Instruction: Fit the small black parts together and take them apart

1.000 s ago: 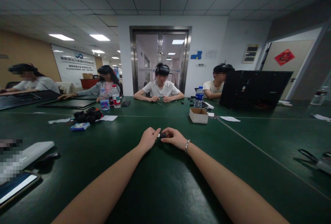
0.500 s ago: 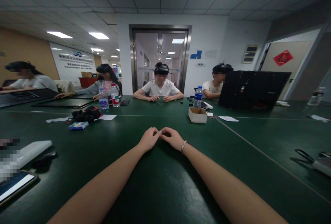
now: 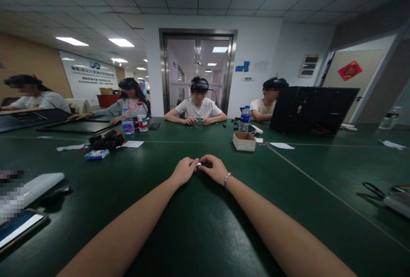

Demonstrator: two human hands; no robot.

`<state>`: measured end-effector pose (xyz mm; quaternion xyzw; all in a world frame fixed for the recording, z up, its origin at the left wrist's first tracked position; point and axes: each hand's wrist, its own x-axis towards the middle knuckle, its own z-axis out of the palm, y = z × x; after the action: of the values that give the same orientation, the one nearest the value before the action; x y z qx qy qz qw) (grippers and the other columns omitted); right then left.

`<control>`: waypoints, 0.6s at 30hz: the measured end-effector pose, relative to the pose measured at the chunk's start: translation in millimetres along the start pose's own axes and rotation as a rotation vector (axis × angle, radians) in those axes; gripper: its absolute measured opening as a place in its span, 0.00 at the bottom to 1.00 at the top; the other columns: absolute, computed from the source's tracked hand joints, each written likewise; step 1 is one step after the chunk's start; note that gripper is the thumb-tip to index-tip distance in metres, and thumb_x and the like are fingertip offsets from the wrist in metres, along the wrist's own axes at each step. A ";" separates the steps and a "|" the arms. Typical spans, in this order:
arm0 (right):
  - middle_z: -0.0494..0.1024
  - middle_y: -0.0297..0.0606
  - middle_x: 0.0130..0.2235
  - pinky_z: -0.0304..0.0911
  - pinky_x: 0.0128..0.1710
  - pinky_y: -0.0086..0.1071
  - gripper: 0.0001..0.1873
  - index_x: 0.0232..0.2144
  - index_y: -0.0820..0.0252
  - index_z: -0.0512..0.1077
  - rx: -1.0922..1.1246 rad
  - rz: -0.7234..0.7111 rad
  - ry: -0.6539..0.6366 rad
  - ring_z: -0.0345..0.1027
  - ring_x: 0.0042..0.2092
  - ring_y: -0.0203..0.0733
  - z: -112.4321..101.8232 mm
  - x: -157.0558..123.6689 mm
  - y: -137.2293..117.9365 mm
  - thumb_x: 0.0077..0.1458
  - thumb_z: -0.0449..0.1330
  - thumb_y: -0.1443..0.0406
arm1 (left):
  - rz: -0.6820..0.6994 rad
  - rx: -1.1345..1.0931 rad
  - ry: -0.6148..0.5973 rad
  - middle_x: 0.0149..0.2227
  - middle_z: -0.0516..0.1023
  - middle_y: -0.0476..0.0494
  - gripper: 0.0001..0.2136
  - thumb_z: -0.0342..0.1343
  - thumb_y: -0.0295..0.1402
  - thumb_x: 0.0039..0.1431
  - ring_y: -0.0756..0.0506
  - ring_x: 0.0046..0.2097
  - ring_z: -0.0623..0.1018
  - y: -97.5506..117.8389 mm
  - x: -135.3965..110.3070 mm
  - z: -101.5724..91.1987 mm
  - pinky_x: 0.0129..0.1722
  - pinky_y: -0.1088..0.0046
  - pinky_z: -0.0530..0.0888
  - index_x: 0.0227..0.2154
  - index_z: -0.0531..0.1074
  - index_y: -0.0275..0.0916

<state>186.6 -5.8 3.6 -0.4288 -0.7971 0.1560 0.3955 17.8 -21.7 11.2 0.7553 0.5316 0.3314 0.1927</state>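
Over the middle of the green table, my two hands are close together with fingers bent. My right hand [image 3: 215, 169] is closed on a small black thing with a shiny silver end [image 3: 205, 164], whose exact kind is too small to tell. The silver end points toward my left hand [image 3: 185, 171]. That hand is pinched shut at the silver end; whether its fingertips grip that end or some other small piece is hidden. A silver bracelet [image 3: 227, 180] circles my right wrist.
Ahead stand a small open cardboard box [image 3: 244, 142], a water bottle [image 3: 245, 119] and a black monitor [image 3: 313, 110]. Left are black gear [image 3: 107, 140], a blue-white packet [image 3: 96, 154], two bottles and a phone [image 3: 22, 231]. Several people wearing headsets sit across the table [image 3: 198, 234].
My hands have shifted slightly and the right fingers have lifted a little. The black thing with its silver end now shows between the hands, where before it was mostly hidden.
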 end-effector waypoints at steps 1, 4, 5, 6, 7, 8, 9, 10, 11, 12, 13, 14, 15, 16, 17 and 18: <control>0.71 0.34 0.32 0.60 0.35 0.31 0.09 0.32 0.59 0.70 -0.004 -0.003 0.000 0.64 0.34 0.36 0.3 -0.2 -0.1 0.43 0.61 0.65 | -0.001 -0.015 -0.002 0.30 0.70 0.44 0.25 0.34 0.49 0.57 0.47 0.34 0.70 0.0 -0.1 0.1 0.36 0.71 0.64 0.22 0.69 0.37; 0.71 0.34 0.32 0.59 0.34 0.30 0.09 0.31 0.59 0.70 -0.010 -0.008 0.002 0.63 0.33 0.36 1.3 -0.7 -1.3 0.43 0.61 0.65 | 0.039 -0.046 0.021 0.33 0.71 0.45 0.20 0.39 0.47 0.57 0.47 0.35 0.70 -0.5 0.5 1.2 0.36 0.73 0.65 0.29 0.70 0.38; 0.71 0.34 0.32 0.59 0.34 0.30 0.09 0.31 0.59 0.70 -0.011 -0.017 0.004 0.63 0.33 0.35 1.4 -0.8 -1.9 0.43 0.61 0.65 | 0.049 -0.038 0.027 0.33 0.71 0.46 0.18 0.41 0.46 0.56 0.48 0.36 0.70 -0.9 1.0 1.7 0.36 0.73 0.65 0.30 0.69 0.38; 0.71 0.33 0.31 0.59 0.34 0.30 0.09 0.31 0.59 0.70 -0.012 -0.026 0.006 0.63 0.33 0.35 1.3 -0.8 -2.6 0.43 0.61 0.66 | 0.047 -0.023 0.028 0.33 0.71 0.45 0.18 0.41 0.45 0.56 0.48 0.36 0.70 -1.4 1.7 2.2 0.36 0.73 0.64 0.28 0.69 0.38; 0.71 0.33 0.31 0.59 0.34 0.30 0.09 0.30 0.59 0.70 -0.014 -0.035 0.007 0.63 0.33 0.35 1.1 -0.9 -3.3 0.42 0.61 0.67 | 0.031 -0.006 0.024 0.31 0.71 0.45 0.19 0.39 0.45 0.57 0.47 0.35 0.70 -1.9 2.4 2.6 0.36 0.72 0.64 0.26 0.69 0.38; 0.70 0.33 0.31 0.59 0.34 0.30 0.09 0.30 0.59 0.70 -0.017 -0.040 0.008 0.62 0.33 0.35 0.8 -0.9 -3.9 0.42 0.62 0.67 | 0.013 0.004 0.022 0.30 0.71 0.44 0.21 0.37 0.46 0.58 0.47 0.34 0.70 -2.4 3.0 2.9 0.36 0.72 0.64 0.23 0.69 0.38; 0.70 0.33 0.31 0.59 0.34 0.30 0.09 0.30 0.59 0.70 -0.019 -0.042 0.011 0.62 0.33 0.35 0.5 -0.9 -4.4 0.41 0.62 0.68 | 0.003 0.003 0.021 0.29 0.70 0.44 0.23 0.35 0.46 0.58 0.47 0.34 0.70 -2.8 3.5 3.1 0.36 0.72 0.64 0.23 0.69 0.37; 0.70 0.33 0.31 0.59 0.34 0.30 0.09 0.30 0.59 0.70 -0.021 -0.041 0.016 0.62 0.33 0.35 0.2 -0.9 -4.7 0.41 0.62 0.68 | 0.009 -0.008 0.020 0.29 0.70 0.45 0.22 0.35 0.46 0.58 0.47 0.34 0.70 -3.2 3.8 3.3 0.36 0.72 0.64 0.24 0.69 0.38; 0.70 0.33 0.31 0.59 0.34 0.30 0.09 0.30 0.59 0.70 -0.021 -0.040 0.020 0.62 0.33 0.35 0.1 -1.0 -4.9 0.41 0.62 0.68 | 0.030 -0.021 0.017 0.30 0.71 0.45 0.21 0.36 0.46 0.58 0.47 0.34 0.70 -3.5 3.9 3.3 0.35 0.72 0.64 0.26 0.69 0.38; 0.70 0.33 0.31 0.59 0.34 0.30 0.09 0.30 0.59 0.70 -0.020 -0.040 0.024 0.62 0.33 0.35 0.0 -1.1 -5.0 0.41 0.63 0.68 | 0.056 -0.030 0.011 0.31 0.71 0.46 0.19 0.38 0.45 0.57 0.48 0.35 0.70 -3.7 3.9 3.4 0.35 0.73 0.64 0.28 0.69 0.38; 0.69 0.33 0.31 0.59 0.34 0.30 0.10 0.30 0.59 0.69 -0.017 -0.042 0.024 0.62 0.33 0.35 0.1 -1.2 -5.1 0.40 0.63 0.68 | 0.074 -0.030 0.003 0.32 0.71 0.46 0.18 0.40 0.45 0.57 0.48 0.35 0.70 -3.8 3.8 3.4 0.35 0.73 0.64 0.29 0.69 0.39; 0.69 0.33 0.31 0.59 0.34 0.30 0.10 0.30 0.59 0.69 -0.014 -0.044 0.024 0.62 0.33 0.35 0.4 -1.4 -5.1 0.40 0.63 0.68 | 0.077 -0.023 -0.005 0.32 0.71 0.46 0.18 0.40 0.45 0.57 0.47 0.36 0.70 -3.8 3.7 3.4 0.35 0.73 0.64 0.29 0.69 0.39; 0.69 0.33 0.31 0.59 0.34 0.30 0.10 0.29 0.59 0.69 -0.012 -0.045 0.022 0.62 0.33 0.35 0.8 -1.6 -5.2 0.40 0.63 0.68 | 0.063 -0.011 -0.008 0.32 0.71 0.45 0.19 0.40 0.45 0.57 0.47 0.35 0.70 -3.6 3.6 3.4 0.35 0.73 0.64 0.27 0.70 0.38; 0.69 0.33 0.31 0.59 0.34 0.30 0.10 0.29 0.59 0.69 -0.011 -0.045 0.021 0.62 0.33 0.35 1.3 -1.7 -5.2 0.40 0.63 0.68 | 0.040 0.003 -0.006 0.31 0.70 0.44 0.21 0.38 0.46 0.57 0.47 0.35 0.70 -3.4 3.5 3.4 0.35 0.72 0.64 0.25 0.70 0.38; 0.68 0.33 0.31 0.58 0.34 0.30 0.10 0.29 0.59 0.69 -0.012 -0.047 0.021 0.62 0.33 0.35 1.8 -1.8 -5.3 0.40 0.63 0.68 | 0.018 0.013 -0.002 0.30 0.70 0.44 0.23 0.36 0.47 0.57 0.47 0.34 0.70 -3.1 3.4 3.2 0.35 0.72 0.64 0.22 0.69 0.37; 0.68 0.33 0.31 0.58 0.34 0.30 0.10 0.29 0.59 0.69 -0.014 -0.051 0.021 0.62 0.33 0.35 2.2 -1.8 -5.5 0.40 0.63 0.68 | 0.003 0.017 0.002 0.30 0.70 0.43 0.25 0.35 0.48 0.57 0.47 0.33 0.70 -2.7 3.2 3.0 0.35 0.71 0.63 0.21 0.69 0.37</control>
<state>182.4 -10.2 4.5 -0.4127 -0.8047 0.1357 0.4047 18.9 -17.6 8.3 0.7574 0.5335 0.3278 0.1851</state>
